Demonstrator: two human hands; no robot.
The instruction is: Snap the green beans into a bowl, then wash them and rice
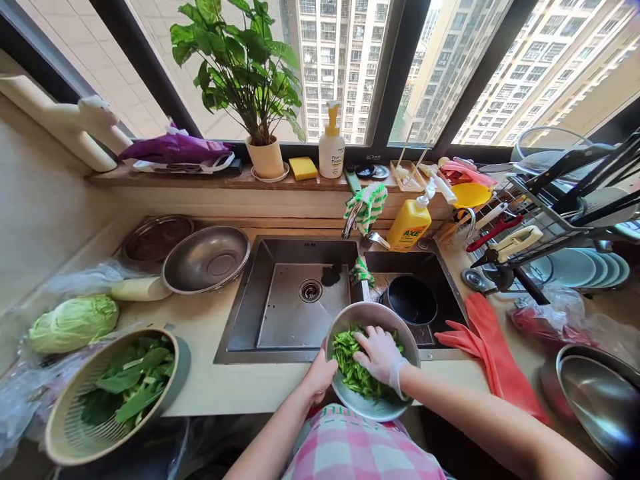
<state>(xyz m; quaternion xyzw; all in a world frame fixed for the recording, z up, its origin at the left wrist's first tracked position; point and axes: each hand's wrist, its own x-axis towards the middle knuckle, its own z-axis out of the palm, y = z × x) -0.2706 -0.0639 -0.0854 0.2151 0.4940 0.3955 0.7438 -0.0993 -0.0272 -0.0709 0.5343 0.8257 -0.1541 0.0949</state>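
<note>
Pink checked cloth (360, 447) filled the bottom of the view, closest to the person's body. Beyond it ran a pale counter (210, 373), with a steel sink (285, 313) set into it below a wide window. A leafy potted plant (240, 67) stood on the sill behind the sink. At the left front of the counter sat a round colander (63, 433) holding large green leaves (130, 383). A wide metal basin (206, 259) rested farther back, just left of the sink. A pair of red rubber gloves (493, 360) lay draped over the counter to the right of the sink.

The metal bowl (365, 405) sat at the sink's front edge, near its right end, overhanging the counter toward the person. It held a heap of cut green vegetables (350, 363). A pale cabbage (74, 323) lay in clear plastic at the far left, behind the colander.

The right hand (381, 357), in a thin clear glove, lay inside the bowl on top of the vegetables, fingers spread and slightly bent, not closed around anything. The bare left hand (320, 377) gripped the bowl's left rim, thumb at the edge; its other fingers were hidden behind the bowl. A yellow bottle (409, 223) stood behind the sink beside the tap, and a yellow sponge (303, 168) lay on the sill.
</note>
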